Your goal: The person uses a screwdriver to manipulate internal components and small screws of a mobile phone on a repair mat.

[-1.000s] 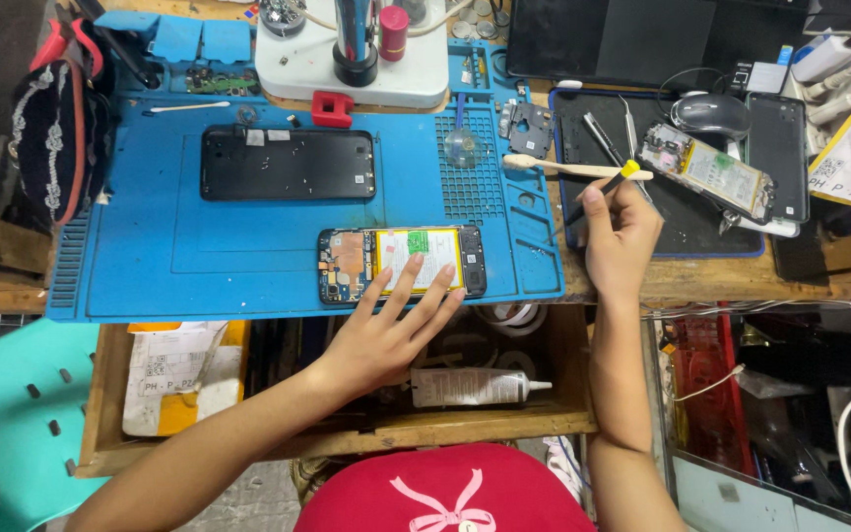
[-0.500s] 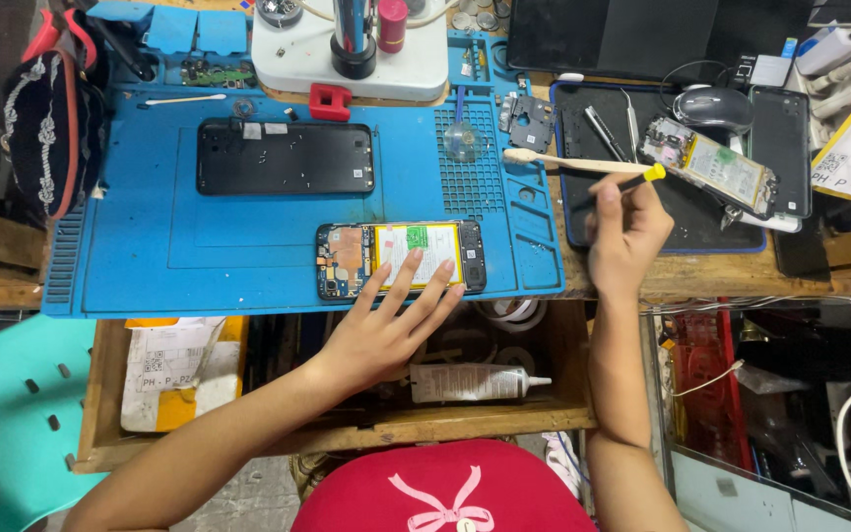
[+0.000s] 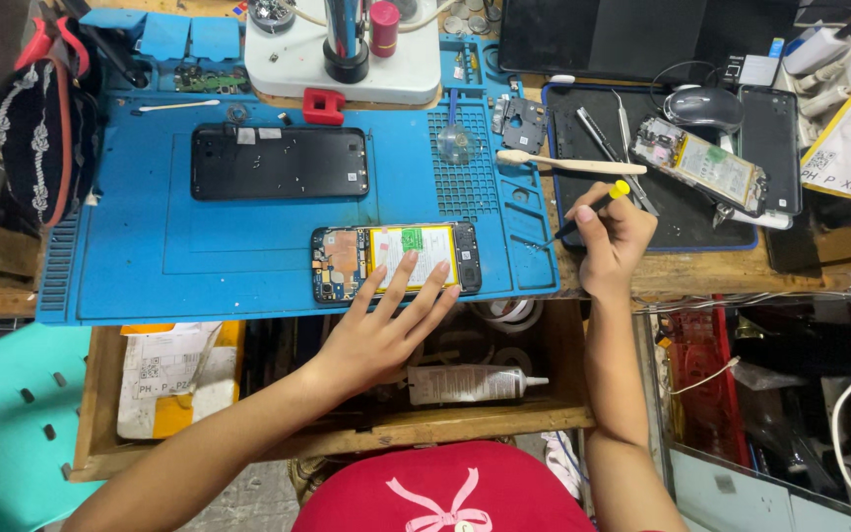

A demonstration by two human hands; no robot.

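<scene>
Lying crosswise, opened phone (image 3: 396,260), left hand (image 3: 378,335) steadying it

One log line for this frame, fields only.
left hand: fingers on opened phone | right hand: holds yellow-capped screwdriver | surface: blue repair mat
</scene>
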